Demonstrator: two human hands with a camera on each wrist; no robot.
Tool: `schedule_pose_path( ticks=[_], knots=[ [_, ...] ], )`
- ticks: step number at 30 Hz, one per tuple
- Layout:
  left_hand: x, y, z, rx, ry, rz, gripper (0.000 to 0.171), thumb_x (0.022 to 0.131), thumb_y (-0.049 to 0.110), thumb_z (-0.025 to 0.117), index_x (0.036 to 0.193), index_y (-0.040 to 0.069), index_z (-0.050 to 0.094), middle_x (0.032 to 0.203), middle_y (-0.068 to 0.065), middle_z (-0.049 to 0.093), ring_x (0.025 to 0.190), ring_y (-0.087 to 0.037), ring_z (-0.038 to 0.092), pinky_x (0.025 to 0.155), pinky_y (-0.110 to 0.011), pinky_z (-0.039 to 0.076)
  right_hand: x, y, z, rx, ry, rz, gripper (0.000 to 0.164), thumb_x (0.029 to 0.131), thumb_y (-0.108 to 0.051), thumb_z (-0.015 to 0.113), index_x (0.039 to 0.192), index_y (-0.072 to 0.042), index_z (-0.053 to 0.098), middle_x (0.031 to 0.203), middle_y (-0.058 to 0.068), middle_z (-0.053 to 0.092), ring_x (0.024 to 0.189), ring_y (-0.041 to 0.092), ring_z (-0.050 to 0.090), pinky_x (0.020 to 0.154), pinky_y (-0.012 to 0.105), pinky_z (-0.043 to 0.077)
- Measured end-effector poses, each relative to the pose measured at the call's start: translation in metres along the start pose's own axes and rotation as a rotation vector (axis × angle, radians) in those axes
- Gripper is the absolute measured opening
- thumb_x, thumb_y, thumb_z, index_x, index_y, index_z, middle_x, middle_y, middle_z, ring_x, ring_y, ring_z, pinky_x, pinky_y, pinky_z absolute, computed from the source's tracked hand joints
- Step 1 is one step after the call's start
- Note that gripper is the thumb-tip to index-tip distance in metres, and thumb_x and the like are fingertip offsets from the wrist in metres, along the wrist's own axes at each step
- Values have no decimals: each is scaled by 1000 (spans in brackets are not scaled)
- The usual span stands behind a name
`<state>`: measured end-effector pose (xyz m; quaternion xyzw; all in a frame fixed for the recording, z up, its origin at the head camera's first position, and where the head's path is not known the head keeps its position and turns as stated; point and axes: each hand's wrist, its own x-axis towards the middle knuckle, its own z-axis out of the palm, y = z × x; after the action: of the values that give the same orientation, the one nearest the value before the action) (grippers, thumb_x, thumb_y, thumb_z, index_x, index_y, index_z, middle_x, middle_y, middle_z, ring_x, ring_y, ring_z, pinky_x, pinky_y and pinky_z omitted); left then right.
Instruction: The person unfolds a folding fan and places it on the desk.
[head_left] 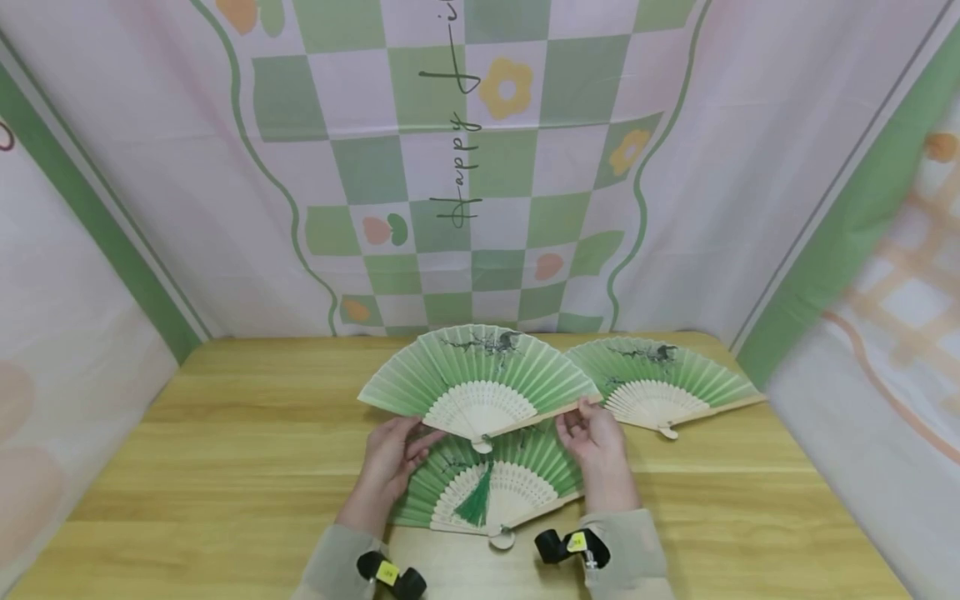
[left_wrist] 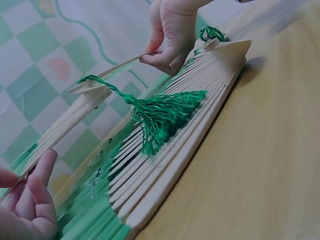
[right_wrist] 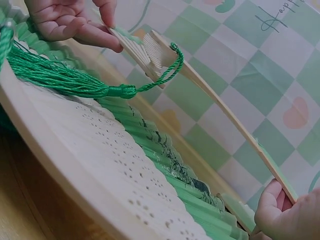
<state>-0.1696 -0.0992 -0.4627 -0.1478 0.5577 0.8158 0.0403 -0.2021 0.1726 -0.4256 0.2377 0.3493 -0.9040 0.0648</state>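
Note:
An open green folding fan [head_left: 480,367] with pale ribs and a dark bird-and-branch print is held raised off the table. My left hand [head_left: 390,458] pinches its left edge. The right edge, a wooden guard stick, is gripped between thumb and fingers of my right hand [head_left: 596,437]. A green tassel [left_wrist: 167,117] hangs by its cord from the fan's pivot and drapes over the ribs of a second open fan [head_left: 517,492], which lies right below, partly hidden. That lower fan's pierced ribs [right_wrist: 125,165] show close up in the right wrist view.
A third open green fan [head_left: 660,387] lies at the back right of the wooden table [head_left: 247,433]. Behind the table hangs a checked green-and-white cloth [head_left: 510,167], with more printed cloth on both sides.

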Motion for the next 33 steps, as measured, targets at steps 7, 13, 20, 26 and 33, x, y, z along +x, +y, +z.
schedule_pose_path(
  ticks=[7, 13, 20, 26, 33],
  knots=[
    [1, 0, -2, -38, 15, 13, 32, 103, 16, 50, 126, -5, 48, 101, -3, 61, 86, -11, 74, 66, -19, 50, 0, -1, 1, 26, 25, -1, 16, 107, -18, 36, 119, -22, 46, 107, -2, 49, 103, 6, 53, 100, 22, 44],
    [2, 1, -3, -102, 18, 15, 27, 103, 14, 50, 123, -3, 46, 103, -4, 61, 87, -11, 74, 67, -19, 51, -1, -3, 2, 49, 22, 7, 15, 107, -18, 35, 117, -22, 45, 112, -1, 44, 106, 7, 51, 102, 21, 44],
    [2, 1, -3, -137, 24, 32, 21, 103, 13, 48, 119, -1, 46, 102, -4, 61, 86, -10, 74, 67, -19, 52, -2, -2, 3, 78, 11, 17, 13, 107, -17, 33, 115, -21, 43, 114, -2, 44, 109, 7, 50, 105, 22, 42],
    [2, 3, -5, -135, 25, 64, 21, 104, 13, 47, 119, -1, 46, 102, -4, 63, 83, -9, 74, 66, -18, 53, -2, -1, 3, 98, 3, 21, 12, 107, -16, 34, 116, -19, 43, 113, -1, 45, 110, 8, 50, 106, 23, 42],
    [2, 13, -16, -127, 35, 86, 29, 104, 15, 48, 126, -4, 44, 102, -4, 65, 85, -10, 74, 67, -18, 53, -5, 3, 12, 73, -59, 29, 10, 106, -10, 33, 113, -13, 40, 112, 4, 43, 109, 12, 48, 115, 24, 36]
  ],
)
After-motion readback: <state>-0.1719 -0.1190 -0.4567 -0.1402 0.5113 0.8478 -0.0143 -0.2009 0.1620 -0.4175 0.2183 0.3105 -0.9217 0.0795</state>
